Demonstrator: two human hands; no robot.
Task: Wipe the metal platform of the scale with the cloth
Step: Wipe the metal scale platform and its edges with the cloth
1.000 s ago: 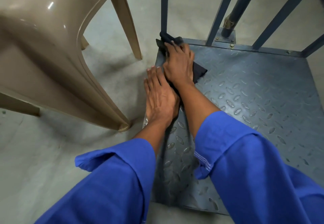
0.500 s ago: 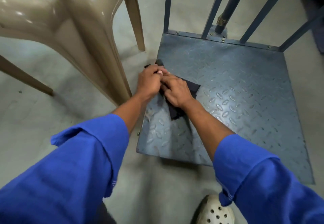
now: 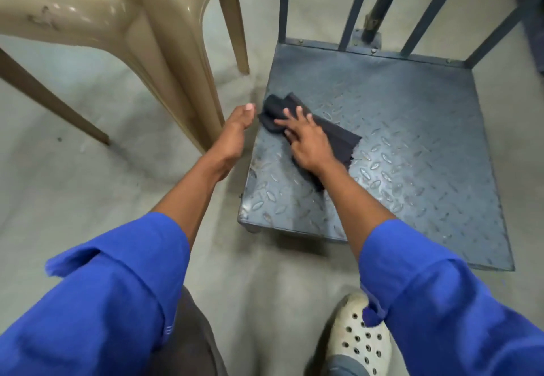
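Observation:
The scale's grey-blue metal platform (image 3: pixel 412 140) with a raised tread pattern lies on the floor, right of centre. A dark cloth (image 3: pixel 335 137) is spread near its left edge. My right hand (image 3: pixel 306 140) presses flat on the cloth with straight, spread fingers. Just off the platform's left edge hovers my left hand (image 3: pixel 235 131), fingers extended, holding nothing and apart from the cloth.
A beige plastic chair (image 3: pixel 164 52) stands close on the left, its leg beside the platform edge. Blue metal rails (image 3: pixel 353 2) rise along the platform's far side. My white perforated shoe (image 3: pixel 356 337) is on the concrete floor below the platform.
The view has pulled back from the platform. My left hand has let go of the cloth and moved left off the platform. My right hand has flattened on the cloth.

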